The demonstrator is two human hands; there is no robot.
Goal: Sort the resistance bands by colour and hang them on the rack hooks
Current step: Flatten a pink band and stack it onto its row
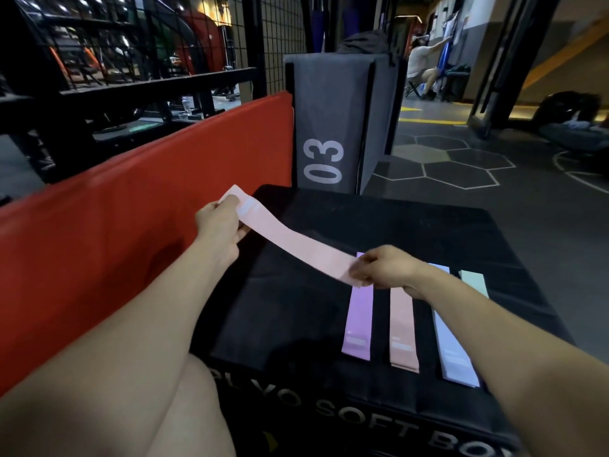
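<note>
— Pink band (290, 240), stretched flat between both hands over the black box (296, 311)! Long axis runs ten o'clock to four o'clock.

— Left hand (219, 225) pinches the far end, right hand (384, 267) pinches the near one, right above the purple band (359, 318). Right hand's nearer that laid-out row.

Four bands are laid side by side on the black soft box (296, 308): purple (357, 321), peach (403, 331), pale blue (456, 351) and mint green (474, 282).
</note>
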